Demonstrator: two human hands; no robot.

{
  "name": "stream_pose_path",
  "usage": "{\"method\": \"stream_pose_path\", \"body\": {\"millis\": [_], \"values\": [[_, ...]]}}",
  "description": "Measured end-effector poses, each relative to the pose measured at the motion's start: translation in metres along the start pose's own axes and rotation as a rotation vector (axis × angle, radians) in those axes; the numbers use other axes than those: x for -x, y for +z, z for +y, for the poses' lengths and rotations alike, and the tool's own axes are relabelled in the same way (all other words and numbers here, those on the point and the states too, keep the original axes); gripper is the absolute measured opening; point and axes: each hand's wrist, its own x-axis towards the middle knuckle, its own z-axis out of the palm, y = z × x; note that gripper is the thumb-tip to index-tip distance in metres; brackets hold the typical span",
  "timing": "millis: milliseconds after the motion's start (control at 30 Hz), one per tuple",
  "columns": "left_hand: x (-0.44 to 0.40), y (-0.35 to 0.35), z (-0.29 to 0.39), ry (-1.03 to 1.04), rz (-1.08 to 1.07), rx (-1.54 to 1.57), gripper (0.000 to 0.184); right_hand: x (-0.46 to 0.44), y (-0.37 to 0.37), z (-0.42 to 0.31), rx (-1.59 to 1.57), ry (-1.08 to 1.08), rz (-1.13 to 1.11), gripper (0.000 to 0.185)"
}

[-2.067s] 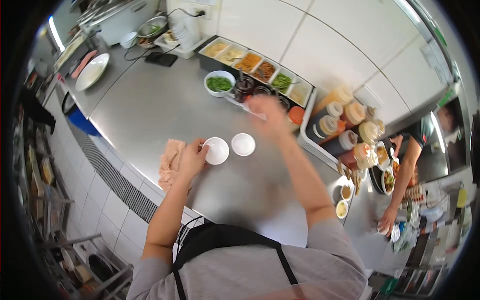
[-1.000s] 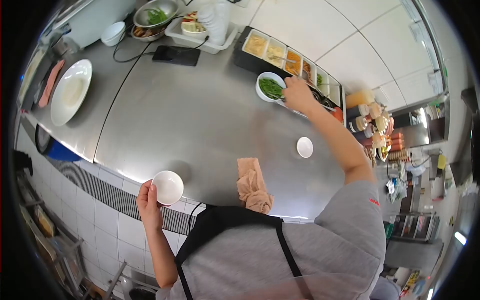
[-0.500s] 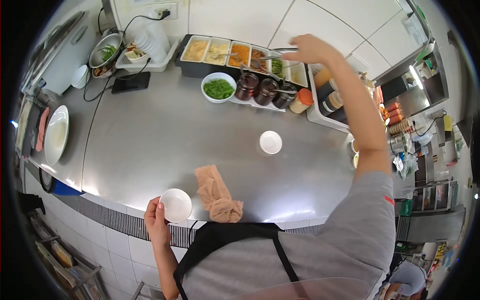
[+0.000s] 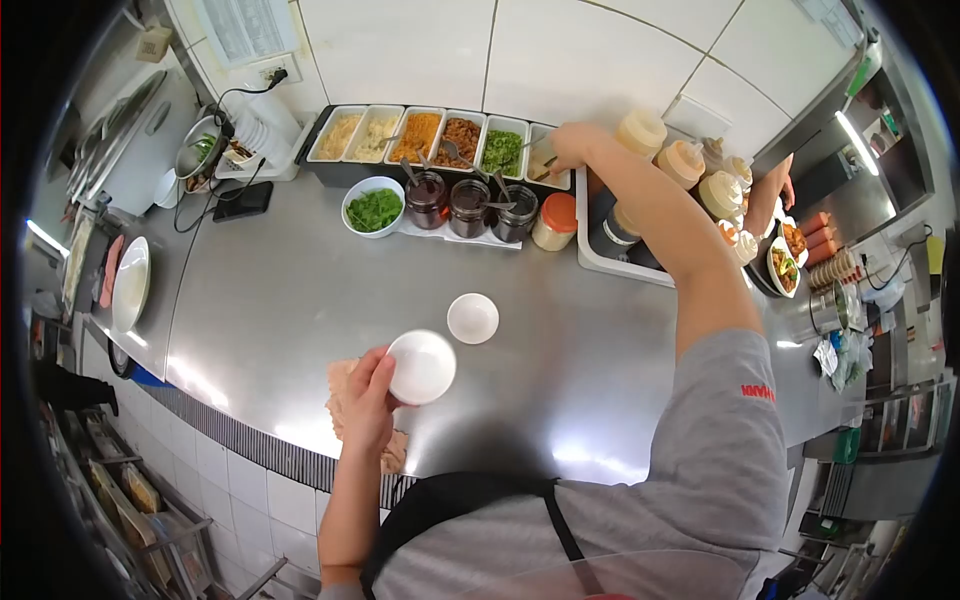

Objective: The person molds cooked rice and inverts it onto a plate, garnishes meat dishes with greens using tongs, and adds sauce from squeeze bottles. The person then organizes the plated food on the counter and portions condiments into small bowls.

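My left hand point(image 4: 370, 400) grips a small white bowl point(image 4: 422, 367) by its rim, above the counter's front part. A second small white bowl point(image 4: 472, 318) rests on the steel counter just beyond it. Partly behind my left hand and wrist lies a tan cloth point(image 4: 343, 385). My right hand point(image 4: 578, 147) is at the rightmost white tub point(image 4: 541, 142) of the topping rack, its fingers closed. Something thin shows below those fingers, but I cannot make out what it is. Chopped greens fill the neighbouring tub point(image 4: 503, 147).
Dark sauce jars point(image 4: 470, 210) with spoons, an orange-lidded jar point(image 4: 555, 222) and a bowl of greens point(image 4: 373, 207) stand before the rack. Squeeze bottles point(image 4: 683, 163) crowd a white basket point(image 4: 640, 269) under my right forearm. Another person's arm point(image 4: 768, 200) reaches near plated food point(image 4: 783, 267).
My left hand has brought its bowl up and inward, over the cloth. My right hand has come down to the rightmost tub from above the rack. The camera view has shifted right.
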Motion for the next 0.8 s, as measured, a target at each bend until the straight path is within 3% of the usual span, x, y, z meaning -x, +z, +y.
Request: {"method": "stream_pose_path", "body": {"millis": [200,367,500,567,667,800], "values": [[-0.067,0.089,0.010,-0.130,-0.158,0.081,0.031,-0.009,0.009,0.016,0.001,-0.111,-0.011,0.033],[-0.124,0.135,-0.005,-0.062,-0.139,0.058,0.033,0.003,-0.012,0.032,-0.118,-0.163,0.060,0.026],[-0.134,0.160,0.001,-0.009,-0.130,-0.011,0.034,0.032,-0.038,0.051,-0.156,-0.209,0.106,0.024],[-0.137,0.165,-0.002,-0.007,-0.137,-0.004,0.038,0.047,-0.046,0.060,-0.317,-0.337,0.224,0.023],[-0.142,0.169,-0.004,0.014,-0.107,0.054,0.039,0.100,-0.084,0.039,-0.405,-0.329,0.177,0.022],[-0.139,0.171,-0.005,0.030,-0.106,0.098,0.040,0.126,-0.081,0.014,-0.469,-0.426,0.194,0.024]]}}
